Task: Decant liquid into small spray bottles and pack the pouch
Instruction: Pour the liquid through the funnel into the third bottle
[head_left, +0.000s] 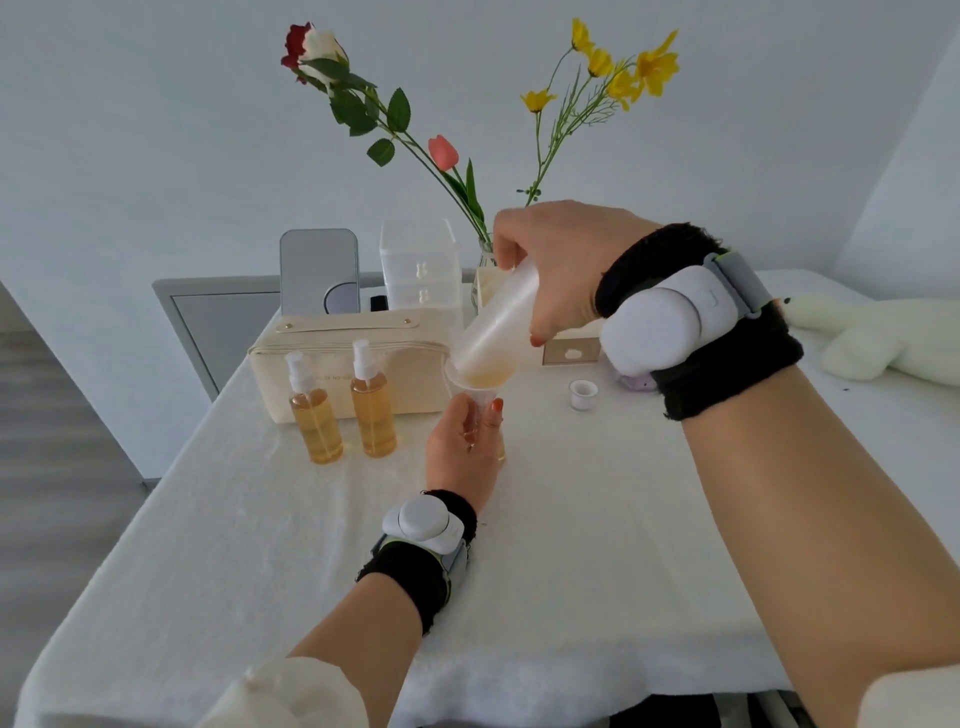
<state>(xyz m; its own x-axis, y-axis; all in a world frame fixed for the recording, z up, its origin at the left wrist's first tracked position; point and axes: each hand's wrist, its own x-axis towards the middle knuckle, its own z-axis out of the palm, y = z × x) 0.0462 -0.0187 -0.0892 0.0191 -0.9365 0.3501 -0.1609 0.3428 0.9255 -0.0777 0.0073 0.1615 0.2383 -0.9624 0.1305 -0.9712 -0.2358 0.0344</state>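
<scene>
1. Right hand (561, 270) grips the large translucent bottle (493, 327). The bottle is tipped mouth-down, its neck at the rim of a small white funnel (470, 387).
2. Amber liquid is pooled at the lower end of the large bottle. The rest of it looks empty, so probably little is left to pour.
3. Left hand (462, 447) is curled round the funnel stem and a small bottle (500, 453) beneath it, steadying both on the white tablecloth (571, 519). The small bottle is mostly hidden by the fingers, so its fill level cannot be read.
4. Two spray bottles (316, 415) (373, 410) stand upright side by side to the left, just in front of the cream pouch (270, 374). Both hold amber liquid and have pump heads fitted. These look finished.
5. A white cap (583, 394) lies on the cloth to the right of the funnel, apart from it. It likely belongs to the large bottle.
6. I cannot tell whether the pouch is open or shut. No bottle is visibly inside it.
7. Judged progress: decanting is well along, with a third bottle now being filled.
8. Still to do: finish the pour, remove the funnel, fit a sprayer, then pack all the bottles.
9. Behind the pouch: a mirror (319, 270), clear drawers (421, 265) and flowers in a vase.
</scene>
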